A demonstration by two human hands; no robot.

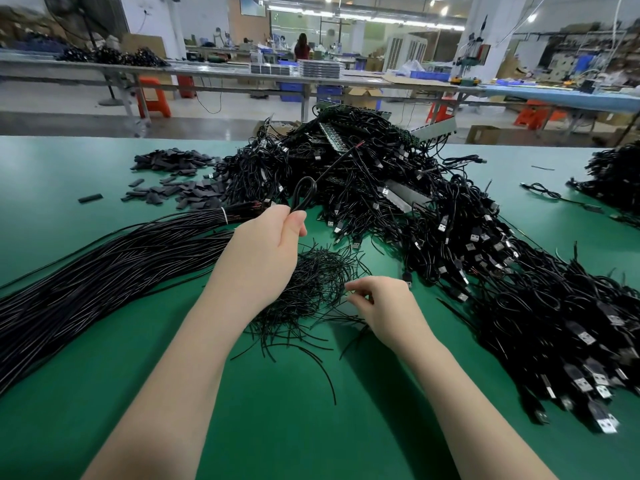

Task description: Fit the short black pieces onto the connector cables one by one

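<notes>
Both forearms reached from the near edge over the green table (104, 393), which carried all the stock. Left hand (266, 251) was raised off the surface with fingers curled round a single black cable (304, 199), pinching it so that a loop stood up above the thumb; this posture appeared intended to keep the cable end presented for fitting. Right hand (381, 303) sat low at the edge of a loose heap of short thin black pieces (311, 289), fingertips drawn together as if picking one out (whether a piece was actually between them could not be determined). The heap lay directly between the hands, presumably for short reach. A tied bundle of long black cables (114, 268) lay to the left, and a large pile of USB connector cables (450, 237) ran from centre to right, a smaller dark pile (613, 178) sitting at the far right edge. Flat dark sleeve pieces (176, 188) were scattered at the far left. Beyond the table: long workbenches (207, 72), orange stools (152, 98), blue bins, cardboard boxes, a white pillar, overhead strip lighting, and a person (302, 46) standing in the distance.
</notes>
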